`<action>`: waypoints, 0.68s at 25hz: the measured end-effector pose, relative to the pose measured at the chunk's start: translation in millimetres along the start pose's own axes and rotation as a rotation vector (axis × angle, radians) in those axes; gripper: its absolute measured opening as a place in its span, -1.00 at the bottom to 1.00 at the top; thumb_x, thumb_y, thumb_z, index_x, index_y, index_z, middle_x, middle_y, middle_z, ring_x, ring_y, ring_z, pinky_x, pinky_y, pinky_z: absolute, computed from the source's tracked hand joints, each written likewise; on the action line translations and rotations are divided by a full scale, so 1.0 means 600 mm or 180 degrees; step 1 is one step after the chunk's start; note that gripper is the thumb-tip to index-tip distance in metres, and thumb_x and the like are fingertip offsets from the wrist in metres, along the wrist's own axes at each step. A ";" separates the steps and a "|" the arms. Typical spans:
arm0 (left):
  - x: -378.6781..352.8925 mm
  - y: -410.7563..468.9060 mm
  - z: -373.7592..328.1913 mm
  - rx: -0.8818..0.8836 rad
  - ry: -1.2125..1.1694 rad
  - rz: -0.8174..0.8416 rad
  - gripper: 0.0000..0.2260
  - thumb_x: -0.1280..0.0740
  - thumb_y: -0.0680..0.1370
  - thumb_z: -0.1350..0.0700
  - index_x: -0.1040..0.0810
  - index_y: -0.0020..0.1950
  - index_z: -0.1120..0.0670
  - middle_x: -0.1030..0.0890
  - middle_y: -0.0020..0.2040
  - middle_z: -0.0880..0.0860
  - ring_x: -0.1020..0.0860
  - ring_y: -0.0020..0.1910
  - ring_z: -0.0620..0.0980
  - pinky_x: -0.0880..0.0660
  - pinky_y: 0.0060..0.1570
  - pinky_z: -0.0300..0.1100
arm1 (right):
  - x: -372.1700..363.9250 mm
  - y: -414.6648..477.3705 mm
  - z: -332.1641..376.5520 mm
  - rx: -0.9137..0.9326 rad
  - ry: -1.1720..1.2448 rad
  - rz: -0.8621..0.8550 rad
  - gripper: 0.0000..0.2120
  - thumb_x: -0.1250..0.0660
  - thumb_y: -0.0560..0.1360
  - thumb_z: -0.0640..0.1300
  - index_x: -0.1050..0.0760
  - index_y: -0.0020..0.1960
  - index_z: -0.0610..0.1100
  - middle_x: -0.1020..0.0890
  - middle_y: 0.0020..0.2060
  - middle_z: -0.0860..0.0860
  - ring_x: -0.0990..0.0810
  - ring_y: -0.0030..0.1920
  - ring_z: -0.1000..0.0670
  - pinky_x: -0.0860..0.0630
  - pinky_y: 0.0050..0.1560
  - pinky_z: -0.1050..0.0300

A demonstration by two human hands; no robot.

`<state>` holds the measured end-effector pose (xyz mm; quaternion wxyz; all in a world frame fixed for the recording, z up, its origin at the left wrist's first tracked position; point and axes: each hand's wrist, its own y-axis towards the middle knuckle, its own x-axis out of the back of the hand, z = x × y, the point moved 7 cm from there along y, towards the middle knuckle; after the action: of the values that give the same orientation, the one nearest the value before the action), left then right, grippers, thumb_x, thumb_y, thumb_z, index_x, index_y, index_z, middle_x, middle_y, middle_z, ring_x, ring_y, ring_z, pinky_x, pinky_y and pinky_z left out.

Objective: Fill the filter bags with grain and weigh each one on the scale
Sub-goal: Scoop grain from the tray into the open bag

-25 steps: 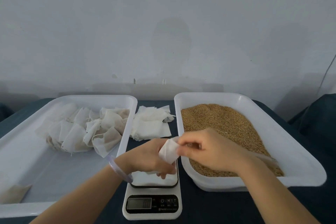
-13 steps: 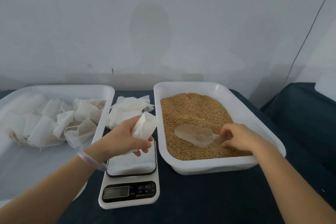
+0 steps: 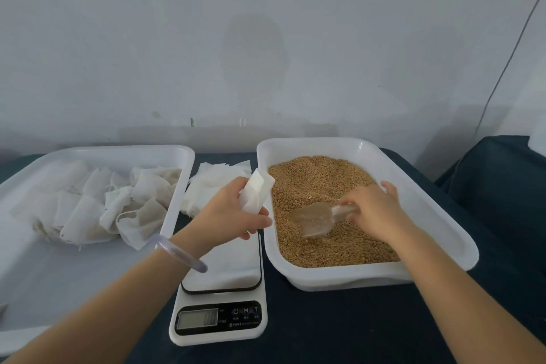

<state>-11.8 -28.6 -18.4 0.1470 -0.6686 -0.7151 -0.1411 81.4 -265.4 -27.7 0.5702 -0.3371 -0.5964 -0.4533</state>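
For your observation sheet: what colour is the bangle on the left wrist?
The bangle is pale lilac; head view.

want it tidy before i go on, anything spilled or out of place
No grain shows outside the right tray. Only a loose heap of empty bags lies between that and the left tray, behind the scale.

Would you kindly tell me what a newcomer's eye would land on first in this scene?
The white plastic tray heaped with golden-brown grain at right stands out, where the right hand holds a translucent plastic scoop. Beside it, the left hand grips a white filter bag over the white digital scale.
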 end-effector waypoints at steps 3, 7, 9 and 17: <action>-0.004 0.002 0.003 0.0069 0.0097 -0.0014 -0.66 -0.52 0.35 0.13 -0.46 0.02 0.00 -0.64 -0.25 -0.03 -0.52 -0.47 -0.23 -0.50 -0.41 -0.33 | -0.013 -0.008 -0.025 -0.0219 0.0497 0.0111 -0.76 -0.36 0.48 -0.03 -0.51 0.12 0.19 -0.59 0.00 0.25 -0.50 0.15 0.12 0.05 0.43 -0.08; -0.003 0.015 -0.006 0.0090 0.0008 -0.0086 -0.66 -0.53 0.34 0.04 -0.48 0.02 0.02 -0.59 -0.17 0.07 -0.52 -0.41 -0.18 -0.48 -0.40 -0.33 | 0.005 -0.029 -0.080 -0.0427 0.0386 0.0059 -0.72 -0.34 0.49 0.03 -0.48 0.18 0.25 -0.57 0.09 0.26 -0.43 0.25 0.06 0.10 0.42 -0.20; -0.012 0.027 -0.019 0.0001 0.0125 -0.0125 -0.63 -0.52 0.36 0.03 -0.46 0.06 0.02 -0.59 -0.09 0.07 -0.58 -0.23 -0.06 -0.58 -0.23 -0.16 | 0.015 -0.039 -0.095 -0.0481 0.0681 0.0078 -0.72 -0.33 0.50 0.04 -0.47 0.18 0.26 -0.55 0.15 0.26 -0.43 0.26 0.03 -0.02 0.41 -0.23; -0.080 0.066 -0.041 -0.0443 0.1306 -0.0174 -0.67 -0.46 0.39 -0.05 -0.37 0.02 -0.04 -0.47 -0.18 -0.13 -0.46 -0.23 -0.19 -0.34 -0.39 -0.29 | 0.064 -0.078 -0.126 -0.0373 0.1659 -0.0101 -0.74 -0.34 0.51 -0.09 -0.51 0.16 0.16 -0.56 0.14 0.18 -0.44 0.14 0.13 -0.30 0.21 0.08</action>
<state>31.2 -79.6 -14.9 0.2391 -0.6147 -0.6766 -0.3272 61.8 -356.7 -1.7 0.6769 -0.2320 -0.4074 -0.5675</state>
